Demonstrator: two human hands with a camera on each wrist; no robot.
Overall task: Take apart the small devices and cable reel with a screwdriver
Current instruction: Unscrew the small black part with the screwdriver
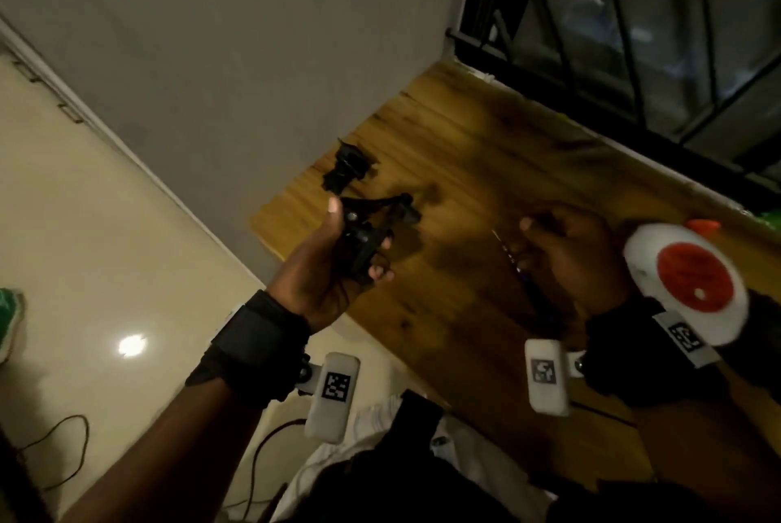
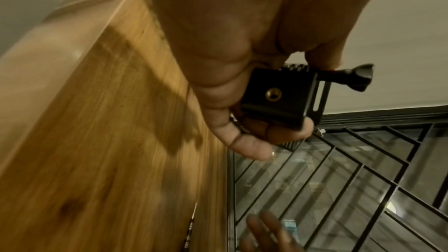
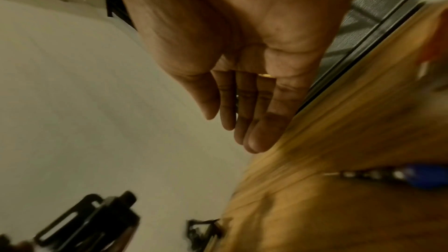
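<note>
— Where's the black mount [image 2: 283,95]?

— In the left hand [image 1: 329,264], held up over the bench's left end. The thumb and curled fingers [image 2: 244,145] wrap round its square block.

— Which way does it point?

— In the left wrist view its thumbscrew [image 2: 351,77] sticks out sideways past the fingers, toward the wall; the face with the brass threaded hole looks back at the wrist. In the head view its long axis runs from the palm up and away.

— The right hand [image 1: 566,256]?

— Over the bench [image 1: 465,167], fingers [image 3: 257,110] nearly straight and held side by side, gripping nothing.

— The screwdriver [image 1: 524,273]?

— Lying on the wood beneath that hand, blue handle nearest the person, thin shaft pointing away and leftward.

— Anything else?

— A second black part [image 1: 348,167] sits at the bench's far left corner. A white reel with a red centre [image 1: 693,281] is at the right, blurred. Wooden top, plain grey wall, barred window at the far edge, pale glossy floor at left.
</note>
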